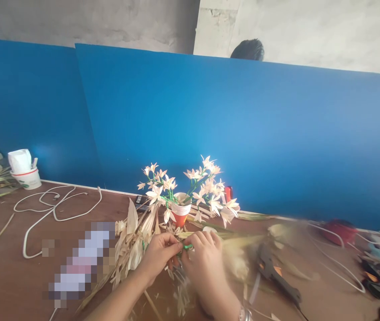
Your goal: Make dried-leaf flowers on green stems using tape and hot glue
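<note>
My left hand (161, 256) and my right hand (206, 263) meet at the front middle of the table, fingertips pinched close together. Between them shows a short piece of green strip (187, 246), like the green wrapping on the flower stems; most of it is hidden by the fingers. Just beyond stands a stack of paper cups (181, 209) holding stems of pale husk flowers (214, 203), which spread to both sides. Dry corn husks (136, 240) lie heaped beside my left hand. Small husk scraps (181, 290) are scattered below both hands.
A glue gun (278, 276) lies right of my hands. At left are a pixelated phone-like object (81, 263), a white cable (54, 209) and a white tub (27, 178). A red object (339, 232) sits at right. Blue partition (210, 120) closes the back; a person's head shows above it.
</note>
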A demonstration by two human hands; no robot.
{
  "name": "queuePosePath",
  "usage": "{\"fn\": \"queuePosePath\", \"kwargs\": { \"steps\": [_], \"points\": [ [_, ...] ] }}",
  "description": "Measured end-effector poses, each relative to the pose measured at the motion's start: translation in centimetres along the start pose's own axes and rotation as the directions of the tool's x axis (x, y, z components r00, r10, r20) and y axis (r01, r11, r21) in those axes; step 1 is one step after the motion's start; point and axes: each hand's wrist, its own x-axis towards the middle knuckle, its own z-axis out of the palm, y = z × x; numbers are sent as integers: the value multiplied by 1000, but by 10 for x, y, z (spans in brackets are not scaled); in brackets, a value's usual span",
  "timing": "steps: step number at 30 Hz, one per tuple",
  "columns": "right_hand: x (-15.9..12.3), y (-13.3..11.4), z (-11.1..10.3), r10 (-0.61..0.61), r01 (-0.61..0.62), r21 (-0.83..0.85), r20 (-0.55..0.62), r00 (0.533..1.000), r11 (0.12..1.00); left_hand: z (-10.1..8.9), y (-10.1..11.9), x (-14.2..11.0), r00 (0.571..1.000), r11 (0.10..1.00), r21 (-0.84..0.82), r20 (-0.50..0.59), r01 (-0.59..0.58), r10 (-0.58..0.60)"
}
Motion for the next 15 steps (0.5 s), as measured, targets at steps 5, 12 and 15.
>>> {"fn": "queuePosePath", "kwargs": {
  "steps": [5, 12, 15],
  "points": [
    [0, -1, -1, -81, 81, -46, -14, 997, 996, 0, 4, -1, 1000, 1000, -24, 12, -11, 12],
    [6, 1, -8, -98, 100, 41, -61, 993, 994, -9, 12, -2, 994, 974, -212, 93, 78, -59],
    [8, 1, -8, -61, 66, 108, -47, 997, 992, -11, 8, -1, 984, 935, -319, 138, 154, -115]
  ]
}}
